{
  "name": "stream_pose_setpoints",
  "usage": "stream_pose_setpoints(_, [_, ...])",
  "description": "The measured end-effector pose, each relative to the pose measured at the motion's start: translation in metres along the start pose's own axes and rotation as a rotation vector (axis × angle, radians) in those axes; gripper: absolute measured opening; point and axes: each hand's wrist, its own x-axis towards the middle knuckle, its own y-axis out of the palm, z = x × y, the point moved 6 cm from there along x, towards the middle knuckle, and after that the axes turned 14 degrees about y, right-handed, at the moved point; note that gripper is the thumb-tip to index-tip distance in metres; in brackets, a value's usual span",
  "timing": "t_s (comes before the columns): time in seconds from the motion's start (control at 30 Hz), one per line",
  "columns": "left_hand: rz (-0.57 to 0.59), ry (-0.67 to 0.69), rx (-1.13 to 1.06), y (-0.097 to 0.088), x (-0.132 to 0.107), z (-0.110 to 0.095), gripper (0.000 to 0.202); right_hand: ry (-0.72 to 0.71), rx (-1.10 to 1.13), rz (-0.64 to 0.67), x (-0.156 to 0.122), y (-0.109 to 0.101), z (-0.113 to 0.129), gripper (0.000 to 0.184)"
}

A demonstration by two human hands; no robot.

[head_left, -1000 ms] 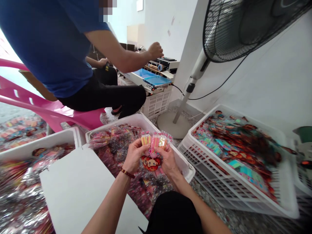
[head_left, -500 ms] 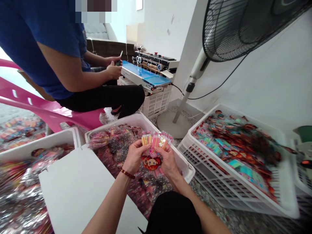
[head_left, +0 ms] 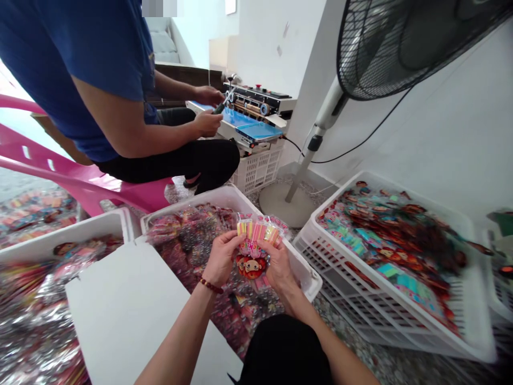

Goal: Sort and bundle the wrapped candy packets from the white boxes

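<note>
Several small clear packets [head_left: 251, 263], printed with a red-haired cartoon face and showing pink and yellow sticks at the top, are fanned out between my hands. My left hand [head_left: 221, 258], with a beaded bracelet at the wrist, pinches their left side. The right side is gripped by my right hand [head_left: 279, 263], thumb on the front. Below and around both hands is a white crate [head_left: 236, 193] full of similar shiny packets [head_left: 192, 235]. A white board [head_left: 132, 299] lies across its left part, near my left forearm.
A co-worker in a blue shirt [head_left: 108, 59] sits on a pink chair [head_left: 80, 182], holding a green-handled tool [head_left: 219, 109] by a sealing machine [head_left: 256, 101] with a blue belt. A standing fan [head_left: 315, 143] and another packet-filled white crate [head_left: 344, 283] are at right. A packet-filled bin [head_left: 108, 222] stands left.
The packets in my hands have shifted slightly, with both hands still gripping them. The co-worker's hands have moved right, toward the machine, with the tool.
</note>
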Motion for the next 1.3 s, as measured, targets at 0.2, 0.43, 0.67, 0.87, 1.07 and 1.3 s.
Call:
stream_pose_setpoints(0.2, [-0.031,0.036,0.000,-0.0040,0.0018,0.0021,0.033,0.026,0.008,-0.031,-0.0001,-0.0004,-0.0011,0.032])
stream_pose_setpoints(0.43, [-0.051,0.032,0.011,-0.0057,0.0024,0.0036,0.035,0.012,-0.007,-0.030,0.0005,-0.0001,-0.0012,0.031])
stream_pose_setpoints(0.67, [-0.029,0.012,0.011,-0.0030,0.0000,0.0027,0.036,0.022,0.013,-0.039,0.0003,-0.0020,-0.0013,0.034])
stream_pose_setpoints(0.87, [-0.011,0.005,-0.006,-0.0004,-0.0016,0.0034,0.035,0.017,0.027,-0.039,0.0023,-0.0055,-0.0039,0.036])
stream_pose_setpoints(1.07, [0.001,0.010,-0.005,0.0011,-0.0013,0.0026,0.033,0.008,0.039,-0.053,0.0020,-0.0075,-0.0030,0.038])
stream_pose_setpoints(1.3, [-0.003,0.018,0.019,0.0033,-0.0022,0.0002,0.030,0.025,0.053,-0.046,0.0003,-0.0051,-0.0015,0.038])
